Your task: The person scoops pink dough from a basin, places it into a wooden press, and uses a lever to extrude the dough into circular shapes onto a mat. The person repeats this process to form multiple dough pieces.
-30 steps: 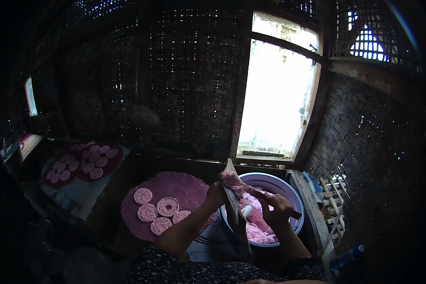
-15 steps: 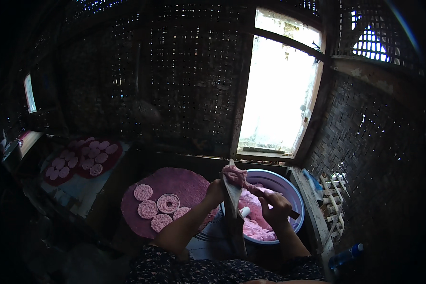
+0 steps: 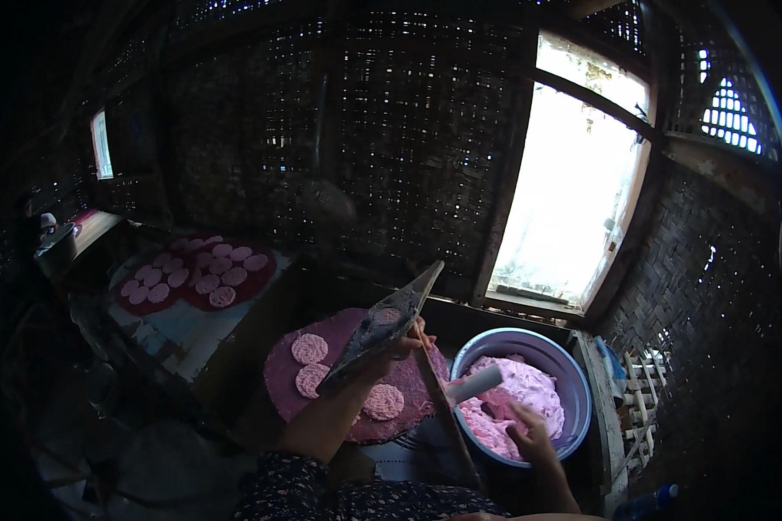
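My left hand (image 3: 400, 347) is wrapped around a hinged wooden press, raised over a round purple mat. Its upper dark board (image 3: 369, 334) tilts to the left; a round pinkish patch shows on it. The other wooden arm (image 3: 443, 408) slants down toward my lap, and a pale grey cylinder (image 3: 478, 383) juts from it over the basin's left rim. My right hand (image 3: 534, 431) reaches into the blue-grey basin (image 3: 584, 399), fingers apart, touching the pink dough (image 3: 530, 386). Pink textured discs (image 3: 309, 349) lie on the purple mat (image 3: 282, 360), some partly hidden by the press and my left arm.
Two red mats (image 3: 235, 300) with several pink discs lie on a low surface at the far left. A bright window (image 3: 565, 174) stands beyond the basin. Wooden slats (image 3: 643, 408) and a blue bottle (image 3: 647, 502) are at the right. Woven walls surround the place.
My right hand has left the press, where it was putting on pink dough with a flat stick, and dropped into the basin. The press has opened and its board tilted left. The view has shifted.
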Tool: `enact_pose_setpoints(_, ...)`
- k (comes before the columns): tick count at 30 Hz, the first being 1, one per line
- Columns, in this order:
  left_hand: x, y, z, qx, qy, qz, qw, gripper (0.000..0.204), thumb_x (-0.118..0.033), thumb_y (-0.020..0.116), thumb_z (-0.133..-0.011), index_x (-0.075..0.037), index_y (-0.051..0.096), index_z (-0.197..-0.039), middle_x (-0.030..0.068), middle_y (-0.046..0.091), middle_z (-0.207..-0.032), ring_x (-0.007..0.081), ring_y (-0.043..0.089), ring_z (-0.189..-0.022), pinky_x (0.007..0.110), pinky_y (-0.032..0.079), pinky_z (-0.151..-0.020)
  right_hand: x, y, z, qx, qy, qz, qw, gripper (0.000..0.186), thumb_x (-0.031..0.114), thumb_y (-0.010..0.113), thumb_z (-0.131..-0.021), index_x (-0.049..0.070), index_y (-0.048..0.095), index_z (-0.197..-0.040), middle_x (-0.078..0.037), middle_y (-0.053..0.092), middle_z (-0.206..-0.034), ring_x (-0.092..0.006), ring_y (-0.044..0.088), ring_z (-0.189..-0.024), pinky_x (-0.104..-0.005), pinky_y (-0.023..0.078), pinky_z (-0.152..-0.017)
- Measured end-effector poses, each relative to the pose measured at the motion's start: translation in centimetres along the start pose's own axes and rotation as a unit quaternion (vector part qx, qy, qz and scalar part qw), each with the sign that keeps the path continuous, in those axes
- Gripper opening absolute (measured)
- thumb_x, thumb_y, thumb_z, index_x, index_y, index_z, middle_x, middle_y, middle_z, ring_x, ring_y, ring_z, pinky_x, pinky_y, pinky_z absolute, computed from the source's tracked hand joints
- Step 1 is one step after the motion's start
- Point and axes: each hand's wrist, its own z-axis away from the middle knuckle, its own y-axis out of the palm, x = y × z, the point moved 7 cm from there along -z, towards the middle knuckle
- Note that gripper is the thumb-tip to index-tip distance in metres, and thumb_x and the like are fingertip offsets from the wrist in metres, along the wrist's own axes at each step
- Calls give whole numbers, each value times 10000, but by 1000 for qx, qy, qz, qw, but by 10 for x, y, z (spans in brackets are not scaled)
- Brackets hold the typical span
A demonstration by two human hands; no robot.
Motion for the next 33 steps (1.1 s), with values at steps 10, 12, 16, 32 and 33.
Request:
enact_pose_setpoints(10,-24,-46,29,-36,-21,-363,931,513,-112,717,-761,-44,447,-1192,120,519,-1159,239,568,-1048,362,403,-1015,100,102,-47,304,2,-784,541,745,599,554,-823,13,397,-1255,-174,548,-1023,-215,537,-637,-226,422,-417)
enact_pose_setpoints(12,-24,-46,54,21,-75,-296,952,681,-122,720,-774,-46,312,-1314,133,496,-1238,224,522,-1131,357,403,-1014,88,83,-63,147,71,-706,689,600,459,578,-863,-5,424,-1211,-154,563,-988,-191,503,-570,-207,419,-439)
enact_pose_setpoints(16,-31,-47,76,35,-67,-266,961,635,-146,776,-706,-51,421,-1223,110,534,-1181,202,527,-1096,361,437,-943,104,96,-87,114,130,-561,810,356,338,566,-875,30,523,-1048,-61,538,-752,-115,404,-453,-227,289,-393)
enact_pose_setpoints(32,-77,-69,63,61,96,-637,763,382,-320,770,-583,-73,645,-846,140,631,-769,324,637,-709,397,516,-640,159,122,-138,185,-61,-249,949,1073,67,707,-688,172,5,-1491,-197,393,-1297,-275,527,-1061,-359,517,-708)
enact_pose_setpoints(33,-78,-68,61,70,114,-665,735,378,-313,774,-561,-74,645,-824,141,625,-744,330,632,-688,404,513,-628,166,122,-139,185,-96,-187,960,1072,74,717,-689,152,11,-1491,-200,396,-1294,-278,509,-1095,-381,514,-733)
